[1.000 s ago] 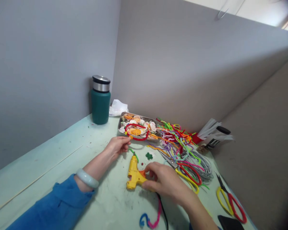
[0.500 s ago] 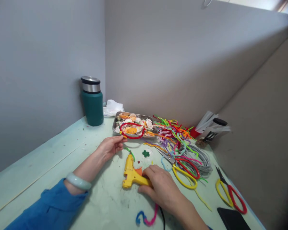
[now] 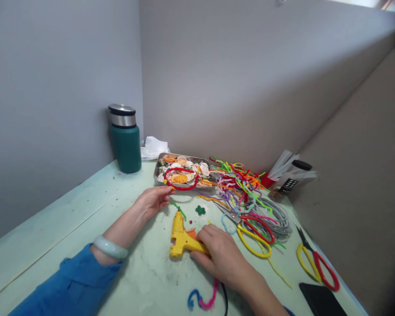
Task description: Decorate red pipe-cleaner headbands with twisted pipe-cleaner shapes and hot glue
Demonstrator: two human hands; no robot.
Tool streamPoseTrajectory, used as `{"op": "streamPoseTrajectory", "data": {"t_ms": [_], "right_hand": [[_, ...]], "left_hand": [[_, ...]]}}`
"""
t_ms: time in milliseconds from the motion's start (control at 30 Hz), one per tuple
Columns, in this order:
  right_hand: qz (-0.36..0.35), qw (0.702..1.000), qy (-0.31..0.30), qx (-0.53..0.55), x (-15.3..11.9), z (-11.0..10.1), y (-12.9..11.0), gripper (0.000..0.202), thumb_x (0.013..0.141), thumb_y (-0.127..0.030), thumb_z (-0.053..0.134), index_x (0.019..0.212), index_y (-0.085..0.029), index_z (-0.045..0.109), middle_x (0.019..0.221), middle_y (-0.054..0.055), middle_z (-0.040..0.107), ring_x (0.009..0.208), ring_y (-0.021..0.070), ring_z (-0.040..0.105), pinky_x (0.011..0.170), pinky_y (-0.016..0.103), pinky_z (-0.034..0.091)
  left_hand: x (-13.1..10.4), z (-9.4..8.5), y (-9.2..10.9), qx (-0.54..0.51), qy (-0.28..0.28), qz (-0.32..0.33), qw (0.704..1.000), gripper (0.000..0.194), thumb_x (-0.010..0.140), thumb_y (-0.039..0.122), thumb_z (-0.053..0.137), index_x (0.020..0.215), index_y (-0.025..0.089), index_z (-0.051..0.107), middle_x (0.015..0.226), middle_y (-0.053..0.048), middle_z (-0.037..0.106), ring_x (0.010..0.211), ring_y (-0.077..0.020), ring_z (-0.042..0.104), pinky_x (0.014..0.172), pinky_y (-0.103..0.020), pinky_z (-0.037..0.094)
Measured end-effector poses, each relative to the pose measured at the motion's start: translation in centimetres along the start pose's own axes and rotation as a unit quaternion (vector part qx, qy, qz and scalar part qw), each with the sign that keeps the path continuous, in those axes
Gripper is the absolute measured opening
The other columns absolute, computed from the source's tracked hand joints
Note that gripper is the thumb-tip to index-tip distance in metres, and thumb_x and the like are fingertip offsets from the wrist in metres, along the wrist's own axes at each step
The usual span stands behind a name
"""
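My left hand (image 3: 154, 202) pinches the lower left of a red pipe cleaner loop (image 3: 183, 188), which has small yellow bits at that end. The loop is held up in front of a metal tray (image 3: 158, 177) of seashells (image 3: 177, 178). My right hand (image 3: 224, 254) is wrapped round the handle of a yellow hot glue gun (image 3: 177, 235), its nozzle pointing away from me. Beyond the gun, a green flower-shaped piece (image 3: 200, 210) lies on the table, and a green pipe cleaner (image 3: 180, 210) lies by the nozzle.
Scissors with red and yellow handles (image 3: 255, 245) lie by a grey coil (image 3: 276, 219) and a heap of coloured pipe cleaners (image 3: 240, 180). A second pair of scissors (image 3: 307, 263) and a black flat object (image 3: 321, 300) are at right. A green bottle (image 3: 127, 149) stands far left.
The view has shifted slightly. Both hands keep their hold on the red loop and the glue gun, with hardly any other movement.
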State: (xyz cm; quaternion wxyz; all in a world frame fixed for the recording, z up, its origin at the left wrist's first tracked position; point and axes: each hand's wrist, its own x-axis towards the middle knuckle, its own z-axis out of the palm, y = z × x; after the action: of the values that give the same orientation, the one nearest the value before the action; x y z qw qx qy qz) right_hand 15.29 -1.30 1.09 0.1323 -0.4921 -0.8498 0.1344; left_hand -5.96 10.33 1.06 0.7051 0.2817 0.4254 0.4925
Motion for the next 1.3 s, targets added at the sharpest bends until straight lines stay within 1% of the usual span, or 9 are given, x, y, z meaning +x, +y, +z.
{"op": "streamPoseTrajectory", "data": {"t_ms": [167, 367, 433, 633, 800, 933, 1033, 1200, 1300], "right_hand": [[0.02, 0.977, 0.015, 0.213, 0.0, -0.5, 1.6, 0.022, 0.088, -0.037, 0.05, 0.078, -0.018, 0.052, 0.076, 0.0, 0.051, 0.07, 0.0144, 0.047, 0.063, 0.026, 0.035], [0.062, 0.784, 0.068, 0.614, 0.1, 0.2, 2.9, 0.024, 0.091, -0.042, 0.043, 0.093, -0.019, 0.051, 0.078, 0.001, 0.054, 0.067, 0.0154, 0.053, 0.062, 0.029, 0.044], [0.082, 0.76, 0.108, 0.635, 0.2, 0.2, 2.9, 0.022, 0.089, -0.041, 0.047, 0.086, -0.019, 0.052, 0.071, -0.001, 0.051, 0.063, 0.014, 0.052, 0.059, 0.028, 0.044], [0.05, 0.733, 0.256, 0.629, 0.5, 0.2, 2.8, 0.025, 0.082, -0.041, 0.059, 0.072, -0.019, 0.052, 0.052, -0.007, 0.04, 0.049, 0.0098, 0.041, 0.059, 0.029, 0.045], [0.137, 0.768, 0.213, 0.588, 0.6, 0.9, 2.3, 0.036, 0.08, -0.042, 0.062, 0.105, -0.017, 0.054, 0.039, -0.012, 0.034, 0.035, 0.0077, 0.031, 0.045, 0.027, 0.041], [0.136, 0.761, 0.24, 0.587, 0.7, 0.8, 1.0, 0.037, 0.076, -0.039, 0.066, 0.104, -0.016, 0.056, 0.049, -0.007, 0.049, 0.042, 0.0088, 0.044, 0.05, 0.025, 0.043], [0.151, 0.751, 0.258, 0.589, 0.9, 0.7, -0.1, 0.032, 0.074, -0.036, 0.068, 0.097, -0.018, 0.057, 0.067, -0.003, 0.059, 0.048, 0.0087, 0.05, 0.05, 0.023, 0.043], [0.166, 0.751, 0.274, 0.578, 1.3, 1.2, -0.5, 0.028, 0.069, -0.034, 0.071, 0.089, -0.016, 0.06, 0.064, -0.003, 0.057, 0.046, 0.0079, 0.049, 0.045, 0.022, 0.042], [0.156, 0.747, 0.275, 0.585, 1.3, 1.6, -0.3, 0.028, 0.068, -0.032, 0.072, 0.089, -0.017, 0.06, 0.068, -0.003, 0.057, 0.048, 0.008, 0.049, 0.046, 0.022, 0.043]], "left_hand": [[0.0, -0.4, -0.1, 0.02, -0.008, -0.013, 1.0, 0.008, 0.066, 0.011, 0.071, 0.065, 0.012, 0.064, 0.052, 0.002, 0.062, 0.036, -0.0041, 0.047, 0.035, -0.014, 0.04], [-0.5, -0.7, -0.4, 0.037, -0.036, 0.002, 0.999, 0.01, 0.068, 0.012, 0.071, 0.075, 0.011, 0.064, 0.066, -0.003, 0.068, 0.04, -0.0038, 0.051, 0.038, -0.014, 0.043], [-0.9, -0.6, -0.4, 0.047, -0.043, 0.007, 0.998, 0.012, 0.07, 0.013, 0.071, 0.078, 0.011, 0.062, 0.074, -0.006, 0.07, 0.043, -0.0053, 0.056, 0.042, -0.016, 0.048], [-1.3, -0.5, -0.4, 0.096, -0.048, 0.03, 0.994, 0.012, 0.073, 0.013, 0.068, 0.081, 0.012, 0.059, 0.081, -0.009, 0.071, 0.049, -0.0065, 0.061, 0.05, -0.017, 0.052], [-2.4, 0.7, -0.7, 0.17, -0.089, 0.076, 0.978, 0.012, 0.074, 0.021, 0.067, 0.08, 0.014, 0.058, 0.075, -0.006, 0.071, 0.047, -0.0088, 0.061, 0.047, -0.02, 0.05], [-4.4, 2.6, -1.4, 0.237, -0.159, 0.097, 0.954, 0.008, 0.071, 0.019, 0.068, 0.073, 0.013, 0.063, 0.06, -0.002, 0.068, 0.049, -0.0126, 0.063, 0.051, -0.022, 0.048], [-5.8, 3.7, -2.2, 0.369, -0.192, 0.182, 0.891, 0.006, 0.074, 0.015, 0.059, 0.072, 0.015, 0.065, 0.056, 0.002, 0.063, 0.052, -0.012, 0.062, 0.054, -0.021, 0.045], [-6.6, 4.1, -3.1, 0.477, -0.206, 0.315, 0.794, 0.015, 0.075, 0.013, 0.056, 0.075, 0.021, 0.069, 0.068, -0.001, 0.067, 0.062, -0.0135, 0.061, 0.06, -0.021, 0.043], [-6.3, 4.1, -3.7, 0.422, -0.204, 0.274, 0.84, 0.011, 0.074, 0.016, 0.06, 0.077, 0.021, 0.069, 0.073, -0.003, 0.068, 0.064, -0.0148, 0.061, 0.061, -0.022, 0.044]]}}
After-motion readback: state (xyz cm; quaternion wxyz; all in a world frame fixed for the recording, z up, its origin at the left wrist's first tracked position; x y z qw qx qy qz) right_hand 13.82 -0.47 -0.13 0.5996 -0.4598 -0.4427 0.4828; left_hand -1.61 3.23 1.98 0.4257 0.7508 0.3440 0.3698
